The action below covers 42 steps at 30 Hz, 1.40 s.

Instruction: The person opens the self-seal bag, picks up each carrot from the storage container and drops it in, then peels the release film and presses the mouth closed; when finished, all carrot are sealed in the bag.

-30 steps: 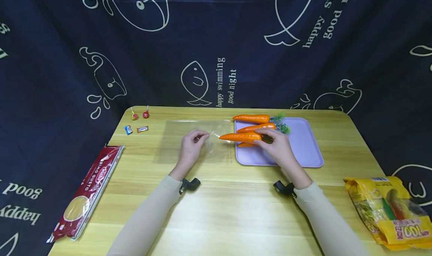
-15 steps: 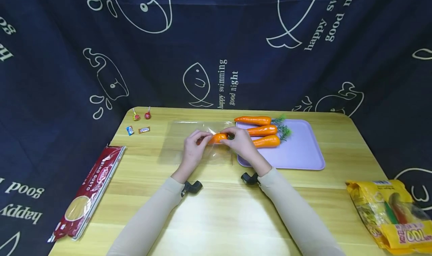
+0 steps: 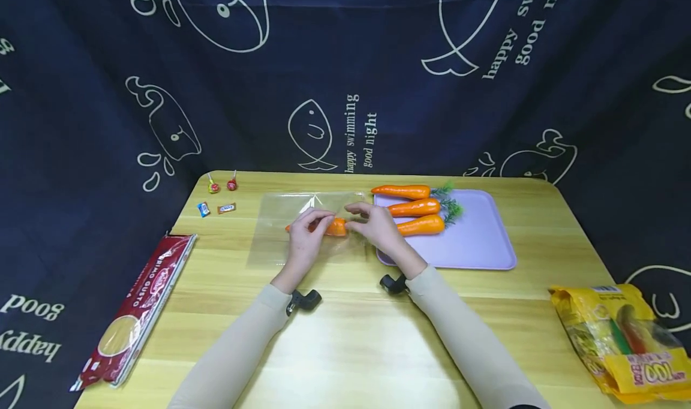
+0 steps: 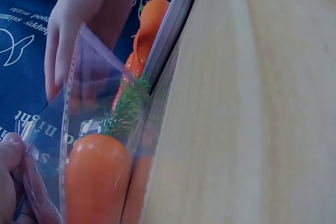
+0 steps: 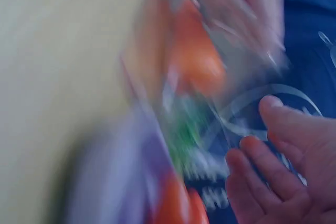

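We see a person's two hands at work over a wooden worktop; the left hand pinches the upper film of a clear bag between thumb and fingers, and the left wrist view shows that same grip on the bag's edge; the orange carrot lies under that hand, inside the bag, its tip pointing left and its leafy green end toward the bag's mouth on the right; the right hand hovers just beside that leafy end, its thumb and fingers spread well apart and holding nothing; our right wrist view is blurred, though its loosely bent fingers show plainly enough; whether the left fingers also press on the carrot through the film we cannot tell; just to the right of the bag we find a lilac tray, with three other carrots lying one beyond another on its left part, greens to the right; at the far left we notice two lollipops and two small wrapped sweets, with a long red packet nearer us; a yellow bag lies at the right edge; behind everything hangs a dark blue cloth printed with white whales and lettering.
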Each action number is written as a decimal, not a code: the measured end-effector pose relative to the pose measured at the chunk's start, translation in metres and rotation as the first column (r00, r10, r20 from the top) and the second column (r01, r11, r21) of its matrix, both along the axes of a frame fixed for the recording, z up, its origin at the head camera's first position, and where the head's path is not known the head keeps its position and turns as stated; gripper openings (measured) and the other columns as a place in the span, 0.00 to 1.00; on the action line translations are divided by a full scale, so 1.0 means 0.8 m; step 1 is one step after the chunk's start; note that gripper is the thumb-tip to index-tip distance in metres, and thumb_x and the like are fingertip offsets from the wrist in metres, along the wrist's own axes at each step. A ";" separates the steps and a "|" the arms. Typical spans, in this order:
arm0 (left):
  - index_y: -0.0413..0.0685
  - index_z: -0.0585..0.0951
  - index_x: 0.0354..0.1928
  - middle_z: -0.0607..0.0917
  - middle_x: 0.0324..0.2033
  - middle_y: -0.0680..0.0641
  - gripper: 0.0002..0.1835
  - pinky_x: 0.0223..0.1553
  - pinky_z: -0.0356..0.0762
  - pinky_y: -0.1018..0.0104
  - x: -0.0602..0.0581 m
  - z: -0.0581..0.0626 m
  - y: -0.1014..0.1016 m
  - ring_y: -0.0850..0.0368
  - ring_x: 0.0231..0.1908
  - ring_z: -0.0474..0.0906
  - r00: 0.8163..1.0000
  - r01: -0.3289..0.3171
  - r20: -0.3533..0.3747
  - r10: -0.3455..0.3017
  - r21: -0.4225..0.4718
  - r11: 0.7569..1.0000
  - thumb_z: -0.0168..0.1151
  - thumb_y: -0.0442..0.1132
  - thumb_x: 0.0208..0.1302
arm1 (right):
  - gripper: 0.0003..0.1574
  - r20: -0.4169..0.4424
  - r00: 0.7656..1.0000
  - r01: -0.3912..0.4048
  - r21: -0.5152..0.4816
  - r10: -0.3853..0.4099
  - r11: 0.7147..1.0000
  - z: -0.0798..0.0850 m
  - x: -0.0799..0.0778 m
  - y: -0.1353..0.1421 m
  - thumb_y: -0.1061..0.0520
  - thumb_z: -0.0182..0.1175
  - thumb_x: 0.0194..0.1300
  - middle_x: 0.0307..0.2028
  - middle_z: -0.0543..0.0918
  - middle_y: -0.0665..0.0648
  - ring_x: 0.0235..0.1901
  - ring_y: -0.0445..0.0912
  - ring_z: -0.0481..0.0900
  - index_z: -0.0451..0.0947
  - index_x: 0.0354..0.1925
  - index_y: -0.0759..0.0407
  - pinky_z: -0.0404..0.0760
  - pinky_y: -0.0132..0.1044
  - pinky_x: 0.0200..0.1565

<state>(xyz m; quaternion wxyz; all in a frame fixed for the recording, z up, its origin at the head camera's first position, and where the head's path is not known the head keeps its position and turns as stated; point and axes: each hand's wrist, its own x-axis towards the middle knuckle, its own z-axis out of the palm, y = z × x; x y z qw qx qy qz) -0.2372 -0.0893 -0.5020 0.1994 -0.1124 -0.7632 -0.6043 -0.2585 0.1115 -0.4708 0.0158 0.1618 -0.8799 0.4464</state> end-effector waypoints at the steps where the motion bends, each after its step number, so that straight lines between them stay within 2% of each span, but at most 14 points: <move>1: 0.51 0.88 0.39 0.87 0.36 0.51 0.05 0.36 0.76 0.77 0.000 0.001 -0.001 0.61 0.35 0.78 1.000 -0.009 0.008 0.009 0.002 1.000 0.69 0.42 0.64 | 0.25 0.006 1.000 0.009 -0.031 -0.009 0.999 0.006 0.003 0.015 0.52 0.73 0.59 0.52 0.87 0.55 0.53 0.53 0.84 0.82 0.56 0.52 0.83 0.47 0.55; 5: 0.43 0.88 0.40 0.86 0.36 0.44 0.05 0.35 0.74 0.74 0.004 0.008 -0.005 0.60 0.34 0.75 0.999 -0.028 0.015 0.028 0.008 1.000 0.67 0.35 0.65 | 0.27 0.035 0.996 0.081 -0.120 -0.078 0.989 0.024 0.015 0.099 0.53 0.71 0.61 0.57 0.83 0.55 0.58 0.58 0.80 0.80 0.59 0.50 0.79 0.53 0.59; 7: 0.38 0.87 0.40 0.85 0.35 0.41 0.05 0.35 0.73 0.72 0.009 0.017 -0.007 0.59 0.33 0.74 0.999 -0.035 0.011 0.035 0.011 0.999 0.66 0.32 0.65 | 0.28 0.048 0.992 0.118 -0.115 -0.113 0.986 0.025 0.019 0.141 0.53 0.71 0.62 0.59 0.82 0.56 0.61 0.58 0.77 0.79 0.60 0.49 0.76 0.55 0.62; 10: 0.35 0.87 0.40 0.85 0.35 0.40 0.06 0.35 0.73 0.69 0.017 0.028 -0.010 0.59 0.33 0.75 0.999 -0.036 0.004 0.036 0.010 0.999 0.66 0.31 0.65 | 0.32 0.100 0.984 0.155 -0.100 -0.145 0.983 0.016 0.020 0.190 0.53 0.71 0.61 0.61 0.79 0.58 0.64 0.57 0.73 0.76 0.63 0.51 0.69 0.56 0.67; 12: 0.39 0.87 0.40 0.86 0.35 0.42 0.06 0.35 0.74 0.69 0.017 0.024 -0.014 0.59 0.33 0.75 0.999 -0.033 0.009 0.033 0.013 0.999 0.67 0.35 0.65 | 0.35 0.117 0.984 0.138 -0.055 -0.131 0.989 0.007 0.017 0.208 0.52 0.72 0.61 0.63 0.78 0.60 0.66 0.57 0.71 0.74 0.65 0.53 0.67 0.57 0.69; 15: 0.48 0.89 0.39 0.87 0.35 0.48 0.06 0.34 0.74 0.73 0.011 0.010 -0.019 0.58 0.33 0.76 1.000 -0.028 0.007 0.028 0.014 1.000 0.68 0.41 0.65 | 0.36 0.128 0.986 0.109 0.001 -0.108 0.994 -0.006 0.013 0.218 0.51 0.72 0.60 0.64 0.77 0.61 0.67 0.60 0.69 0.74 0.64 0.54 0.65 0.59 0.70; 17: 0.52 0.89 0.39 0.87 0.34 0.51 0.06 0.33 0.74 0.75 0.006 0.001 -0.022 0.59 0.34 0.77 1.000 -0.026 0.004 0.025 0.022 0.999 0.69 0.44 0.64 | 0.35 0.097 0.990 0.096 0.068 -0.102 0.993 -0.015 0.012 0.219 0.50 0.72 0.60 0.64 0.77 0.62 0.66 0.61 0.70 0.75 0.64 0.54 0.66 0.61 0.69; 22: 0.50 0.89 0.39 0.87 0.35 0.49 0.07 0.34 0.74 0.77 0.005 0.000 -0.020 0.61 0.34 0.76 0.999 -0.030 0.014 0.029 0.038 0.999 0.69 0.43 0.64 | 0.32 0.028 0.994 0.095 0.187 -0.101 0.978 -0.022 0.013 0.219 0.51 0.71 0.61 0.63 0.78 0.60 0.62 0.60 0.74 0.76 0.63 0.50 0.71 0.60 0.64; 25: 0.47 0.88 0.39 0.87 0.35 0.47 0.06 0.34 0.72 0.77 0.007 0.004 -0.016 0.62 0.34 0.75 0.999 -0.049 0.024 0.048 0.034 0.998 0.69 0.40 0.64 | 0.31 -0.002 0.996 0.092 0.180 -0.093 0.979 -0.009 0.020 0.216 0.52 0.72 0.61 0.61 0.79 0.60 0.59 0.60 0.77 0.77 0.62 0.51 0.75 0.60 0.61; 29: 0.41 0.88 0.39 0.86 0.35 0.44 0.05 0.34 0.73 0.76 0.012 0.015 -0.011 0.62 0.33 0.75 0.997 -0.072 0.026 0.072 0.025 0.997 0.67 0.35 0.64 | 0.31 -0.070 0.995 0.084 0.147 -0.074 0.986 0.022 0.030 0.201 0.51 0.73 0.59 0.58 0.82 0.59 0.58 0.59 0.78 0.79 0.60 0.52 0.76 0.60 0.60; 32: 0.39 0.87 0.39 0.86 0.35 0.43 0.05 0.34 0.75 0.72 0.013 0.020 -0.009 0.62 0.32 0.75 0.997 -0.075 0.017 0.075 0.023 0.997 0.67 0.33 0.64 | 0.30 -0.108 0.993 0.069 0.140 -0.055 0.988 0.041 0.032 0.175 0.52 0.74 0.59 0.57 0.82 0.56 0.57 0.57 0.78 0.80 0.59 0.51 0.74 0.59 0.61; 35: 0.41 0.88 0.39 0.86 0.34 0.44 0.05 0.33 0.76 0.68 0.010 0.017 -0.009 0.62 0.31 0.76 0.998 -0.069 0.003 0.069 0.025 0.997 0.67 0.34 0.64 | 0.29 -0.114 0.993 0.044 0.167 -0.025 0.985 0.048 0.027 0.139 0.53 0.73 0.59 0.58 0.82 0.55 0.57 0.56 0.78 0.80 0.58 0.49 0.74 0.57 0.61; 38: 0.46 0.88 0.38 0.86 0.33 0.47 0.05 0.32 0.76 0.67 0.005 0.008 -0.011 0.60 0.30 0.76 0.998 -0.053 -0.017 0.054 0.033 0.998 0.68 0.38 0.64 | 0.28 -0.099 0.995 0.009 0.208 0.012 0.978 0.043 0.016 0.101 0.54 0.73 0.59 0.58 0.82 0.55 0.57 0.54 0.78 0.80 0.59 0.50 0.74 0.55 0.61; 42: 0.49 0.89 0.38 0.86 0.34 0.49 0.06 0.31 0.75 0.72 0.002 0.000 -0.010 0.60 0.30 0.76 1.000 -0.018 -0.022 0.019 0.061 0.998 0.70 0.41 0.63 | 0.29 -0.075 0.995 -0.042 0.220 0.060 0.975 0.028 0.002 0.053 0.54 0.73 0.60 0.53 0.83 0.54 0.53 0.51 0.80 0.80 0.59 0.52 0.79 0.50 0.57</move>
